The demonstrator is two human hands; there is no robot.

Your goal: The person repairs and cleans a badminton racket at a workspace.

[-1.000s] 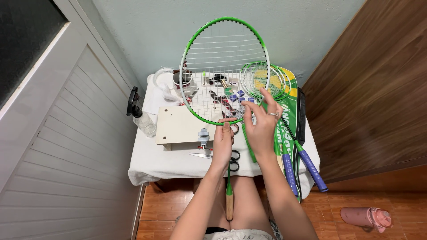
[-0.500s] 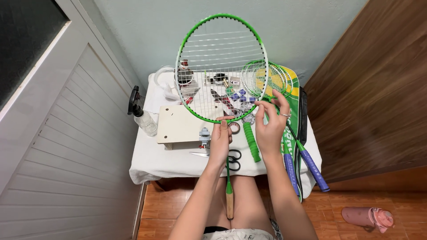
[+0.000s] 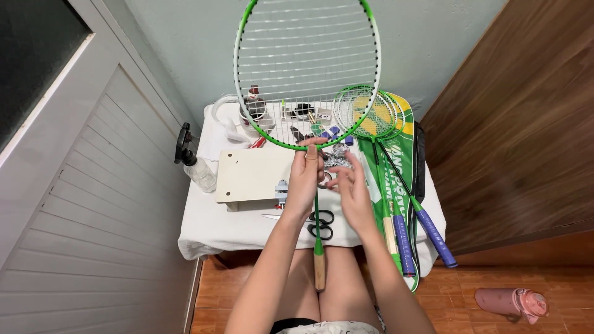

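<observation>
My left hand (image 3: 304, 179) is clamped on the racket (image 3: 307, 71) at the head's near end, head up toward the far wall. Right hand (image 3: 352, 188) hangs loose, fingers apart, just right of the shaft, holding nothing. Scissors (image 3: 320, 224) on the table (image 3: 210, 229) below.

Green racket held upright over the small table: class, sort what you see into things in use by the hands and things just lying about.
In use:
green racket, gripped at the throat by the left hand
right hand, open beside it

Lying about:
scissors
spray bottle
spare rackets
wooden board
pink bottle on the floor
</observation>
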